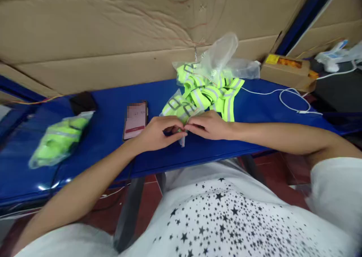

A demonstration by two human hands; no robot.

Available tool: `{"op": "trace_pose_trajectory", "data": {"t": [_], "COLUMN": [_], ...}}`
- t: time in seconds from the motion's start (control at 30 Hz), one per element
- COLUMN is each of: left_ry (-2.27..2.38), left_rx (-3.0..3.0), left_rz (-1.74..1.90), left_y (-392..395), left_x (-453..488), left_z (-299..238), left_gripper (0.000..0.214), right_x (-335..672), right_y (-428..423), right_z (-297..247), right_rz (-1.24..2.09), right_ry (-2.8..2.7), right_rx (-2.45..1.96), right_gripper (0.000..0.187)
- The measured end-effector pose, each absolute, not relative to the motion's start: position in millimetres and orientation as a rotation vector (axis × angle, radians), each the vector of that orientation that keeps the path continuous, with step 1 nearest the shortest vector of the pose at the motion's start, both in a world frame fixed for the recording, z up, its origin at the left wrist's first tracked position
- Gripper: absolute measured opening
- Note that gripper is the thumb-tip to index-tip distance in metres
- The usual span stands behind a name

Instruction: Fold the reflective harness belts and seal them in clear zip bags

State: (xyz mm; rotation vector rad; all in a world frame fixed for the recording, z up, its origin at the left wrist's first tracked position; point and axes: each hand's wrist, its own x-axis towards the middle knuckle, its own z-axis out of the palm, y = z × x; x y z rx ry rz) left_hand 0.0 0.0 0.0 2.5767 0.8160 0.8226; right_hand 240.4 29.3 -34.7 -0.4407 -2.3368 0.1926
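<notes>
Left hand (158, 133): fingers are curled together, with thumb and forefinger pinched shut on the lower edge of the bag (177, 108)
Right hand (208, 125): fingers are bent close together and clamped on the same edge, tip to tip with the left hand
Bag: clear plastic with a folded yellow-green vest inside; it is held at the centre of the frame, low over the near edge of the table (113, 98)
Pile (210, 91): loose yellow-green vests with grey bands are heaped just behind the bag, with clear plastic on top
Pack (58, 140): a filled bag is laid at the left of the frame, well apart from the hands
Phone (135, 119): set just left of the left hand; the screen is blurred and cannot be read
Box (288, 73): cardboard, at the upper right; a yellow label is seen, its writing too small to read
Cable (288, 98): white, looped on the table below the box
</notes>
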Motion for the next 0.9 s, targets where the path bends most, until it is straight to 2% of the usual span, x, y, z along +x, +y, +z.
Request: {"op": "trace_pose_trajectory", "data": {"t": [0.17, 0.33, 0.5, 0.73, 0.9], "left_ry": [0.833, 0.83, 0.871, 0.961, 1.055], "left_rx": [2.398, 2.253, 2.226, 2.356, 2.497], "left_rz": [0.779, 0.712, 0.799, 1.001, 1.065], "left_y": [5.2, 6.0, 2.9, 0.0, -1.0], "left_x": [-1.1, -1.2, 0.6, 6.6, 9.4], "left_z": [-1.3, 0.1, 2.2, -4.8, -4.2], "left_gripper": [0.015, 0.019, 0.017, 0.013, 0.011], "right_x": [239.2, 237.3, 236.8, 232.7, 232.3], "right_y": [28.4, 26.0, 29.6, 32.6, 30.0], "right_z": [-31.6, -29.2, -34.3, -35.7, -33.2], "right_rz": [0.424, 0.698, 0.626, 0.516, 0.419], "right_ry": [-2.278, -2.195, -2.214, -2.178, -2.153], "right_rx": [-0.696, -0.737, -0.553, -0.586, -0.566], "right_gripper": [0.061, 0.058, 0.046, 0.05, 0.047]}}
